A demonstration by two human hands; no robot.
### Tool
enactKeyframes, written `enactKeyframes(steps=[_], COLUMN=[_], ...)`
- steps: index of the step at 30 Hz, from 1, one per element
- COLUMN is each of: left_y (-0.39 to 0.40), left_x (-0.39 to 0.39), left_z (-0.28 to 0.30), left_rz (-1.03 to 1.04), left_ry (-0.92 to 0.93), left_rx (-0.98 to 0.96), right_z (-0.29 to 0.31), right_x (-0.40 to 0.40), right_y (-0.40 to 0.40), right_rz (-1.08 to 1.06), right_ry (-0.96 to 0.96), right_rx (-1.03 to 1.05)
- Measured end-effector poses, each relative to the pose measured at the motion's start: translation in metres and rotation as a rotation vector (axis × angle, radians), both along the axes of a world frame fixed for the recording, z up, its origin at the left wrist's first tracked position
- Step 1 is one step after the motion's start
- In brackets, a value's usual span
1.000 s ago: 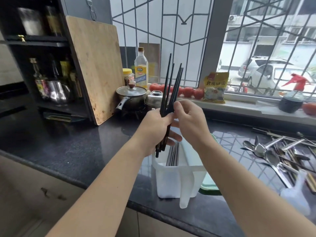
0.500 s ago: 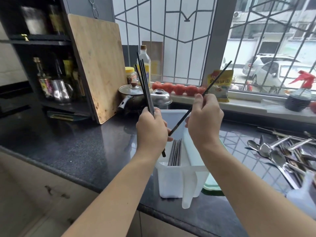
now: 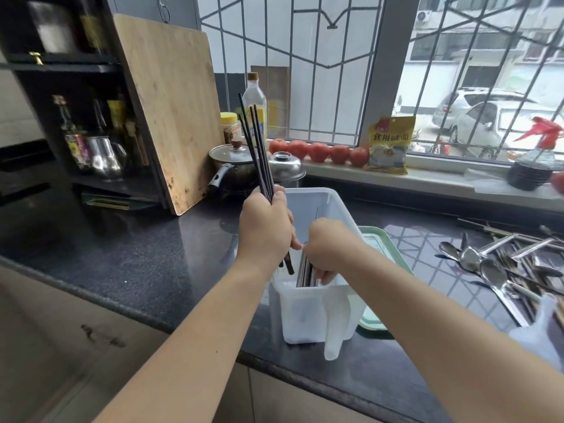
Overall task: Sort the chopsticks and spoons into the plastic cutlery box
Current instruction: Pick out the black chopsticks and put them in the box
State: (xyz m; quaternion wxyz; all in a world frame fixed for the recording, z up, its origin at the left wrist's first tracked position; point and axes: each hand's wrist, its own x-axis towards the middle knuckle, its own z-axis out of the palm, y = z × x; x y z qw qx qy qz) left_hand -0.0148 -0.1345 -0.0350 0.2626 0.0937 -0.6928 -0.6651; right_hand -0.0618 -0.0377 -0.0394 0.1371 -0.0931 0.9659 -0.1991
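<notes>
Feeding black chopsticks into the cutlery box

The left hand point(image 3: 265, 232) is gripping upright black chopsticks point(image 3: 258, 148) directly over the plastic cutlery box point(image 3: 317, 309); the right hand point(image 3: 328, 250) is reaching inside, fingers curled, contents hidden; spoons point(image 3: 488, 270) are waiting on the worktop point(image 3: 152, 261) rightward.

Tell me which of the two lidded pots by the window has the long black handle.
The dark pot with the glass lid, beside the wooden cutting board; the shiny steel-lidded pot shows none.

Large pale wooden cutting board point(image 3: 171, 108) leaning upright against a black shelf unit point(image 3: 76, 96), lidded steel pot point(image 3: 232, 166) on the dark speckled surface point(image 3: 137, 257), clear oil bottle point(image 3: 255, 102), row of red tomatoes point(image 3: 319, 151) along the windowsill, yellow packet point(image 3: 389, 145), red-topped spray bottle point(image 3: 540, 148)
</notes>
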Motion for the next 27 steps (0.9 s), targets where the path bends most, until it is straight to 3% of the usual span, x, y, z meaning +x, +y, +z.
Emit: enactKeyframes(steps=[2,4,7,9,13,17,19,21,23,25,27], left_y=[0.000,-0.001,-0.002,-0.002,0.002,0.002,0.003,0.005,0.006,0.005,0.005], left_x=[-0.001,-0.001,0.000,0.002,0.011,0.013,0.012,0.012,0.010,0.009,0.008], left_z=[0.000,0.000,0.004,0.006,0.005,0.007,0.006,0.003,-0.001,-0.003,-0.005], left_rz=[-0.016,-0.033,-0.068,-0.114,-0.217,-0.299,-0.287,-0.199,-0.090,-0.020,-0.009], left_ry=[-0.010,-0.045,-0.091,-0.102,-0.060,-0.061,-0.072,-0.067,-0.041,-0.013,-0.002], left_rx=[-0.012,-0.015,0.006,-0.029,-0.176,-0.162,-0.149,-0.105,-0.046,-0.002,-0.037], right_z=[0.003,0.004,0.009,0.013,0.016,0.018,0.024,0.025,0.027,0.027,0.023], right_x=[0.001,-0.002,-0.002,0.002,0.004,0.005,0.008,0.003,0.000,-0.001,0.001], right_y=[0.002,0.005,0.007,0.007,0.007,0.011,0.014,0.020,0.027,0.029,0.022], right_rz=[-0.007,-0.042,-0.049,-0.024,0.058,0.063,0.012,-0.154,-0.330,-0.354,-0.246], right_ry=[0.102,0.345,0.556,0.599,0.462,0.301,0.453,0.756,0.942,0.996,0.902], right_rx=[-0.002,-0.122,-0.585,-0.770,-0.851,-1.051,-1.055,-1.111,-1.229,-1.204,-0.966])
